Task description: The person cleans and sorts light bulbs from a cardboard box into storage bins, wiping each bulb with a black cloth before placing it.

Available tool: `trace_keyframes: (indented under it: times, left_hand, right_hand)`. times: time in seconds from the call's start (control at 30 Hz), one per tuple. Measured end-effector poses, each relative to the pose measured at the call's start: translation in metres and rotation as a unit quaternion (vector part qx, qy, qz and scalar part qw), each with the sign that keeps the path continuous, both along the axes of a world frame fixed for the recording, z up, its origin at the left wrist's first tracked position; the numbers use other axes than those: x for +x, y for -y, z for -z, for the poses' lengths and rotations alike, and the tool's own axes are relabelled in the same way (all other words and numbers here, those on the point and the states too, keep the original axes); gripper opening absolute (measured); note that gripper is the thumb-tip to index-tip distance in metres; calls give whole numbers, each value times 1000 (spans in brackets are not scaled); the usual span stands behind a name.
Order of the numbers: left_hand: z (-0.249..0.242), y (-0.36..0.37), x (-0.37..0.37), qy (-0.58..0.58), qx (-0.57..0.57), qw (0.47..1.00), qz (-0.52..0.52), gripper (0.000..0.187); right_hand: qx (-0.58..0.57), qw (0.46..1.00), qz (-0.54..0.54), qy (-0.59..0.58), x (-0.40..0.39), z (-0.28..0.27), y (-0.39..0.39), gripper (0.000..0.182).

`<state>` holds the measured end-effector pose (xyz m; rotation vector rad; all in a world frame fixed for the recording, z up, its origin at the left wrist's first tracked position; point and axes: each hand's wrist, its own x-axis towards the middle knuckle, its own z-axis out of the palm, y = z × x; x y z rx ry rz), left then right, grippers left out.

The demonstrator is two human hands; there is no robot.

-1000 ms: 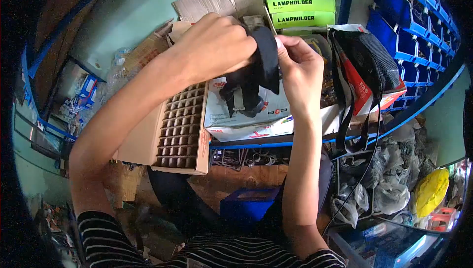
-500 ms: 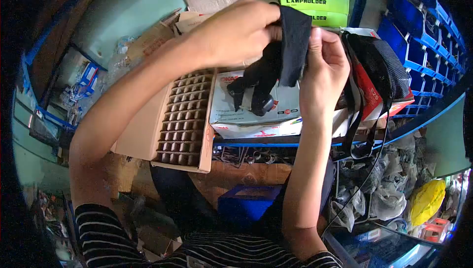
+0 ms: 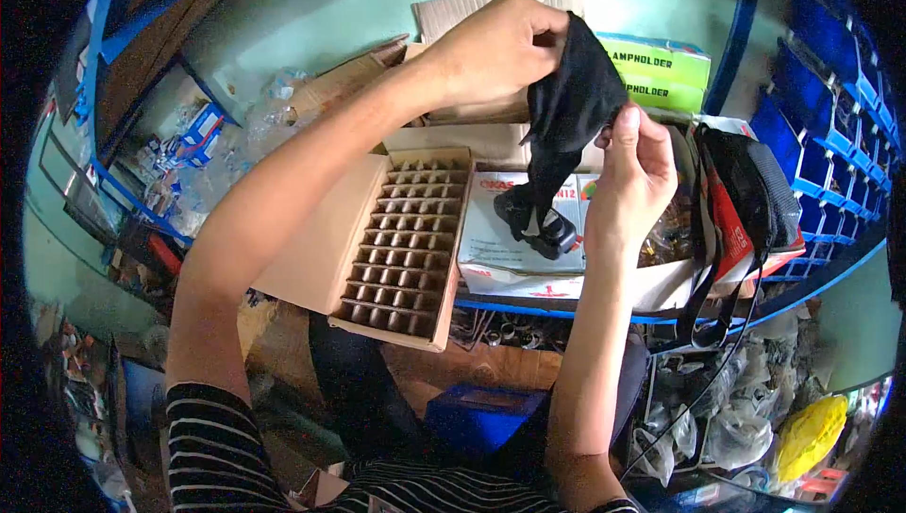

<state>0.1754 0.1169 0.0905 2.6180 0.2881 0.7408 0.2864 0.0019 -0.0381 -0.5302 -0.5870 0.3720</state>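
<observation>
My left hand (image 3: 505,52) pinches the upper end of a black cloth strap (image 3: 578,93), arm stretched across from the left. Lower on the strap's right edge, my right hand (image 3: 630,168) grips it between thumb and fingers. The cloth spreads wide between both hands, then narrows and hangs down. At its lower end a black plastic piece (image 3: 555,235) lies over the white printed box (image 3: 500,253). To the left of that box stands an open cardboard carton (image 3: 451,301) with a divider grid (image 3: 401,249) of small cells.
Green lampholder boxes (image 3: 665,74) stand behind my right hand. A black bag (image 3: 755,173) with hanging straps rests on a red box at the right, near blue bins (image 3: 826,159). Plastic bags, one yellow (image 3: 812,437), lie lower right. A blue shelf edge (image 3: 528,304) runs along the front.
The black strap has been spread from a narrow folded band into a wider piece. My right hand sits lower against my left than before. The whole view has shifted.
</observation>
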Motion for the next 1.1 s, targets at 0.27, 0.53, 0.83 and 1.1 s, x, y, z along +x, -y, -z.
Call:
trace_keyframes:
  times: [0.27,0.53,0.83,1.1]
  left_hand:
    - [-17,-91,-51,-139,242,936,-214,30]
    - [6,111,-166,-65,-232,935,-258,39]
    - [219,247,-240,279,-716,585,-258,73]
    - [202,214,-216,393,-559,660,-310,57]
  right_hand:
    - [42,998,-43,-25,3,-9,4,29]
    - [41,995,-78,35,-6,-20,14,44]
    - [4,993,-64,100,-19,-28,16,44]
    - [-87,974,-50,204,-28,-37,29,54]
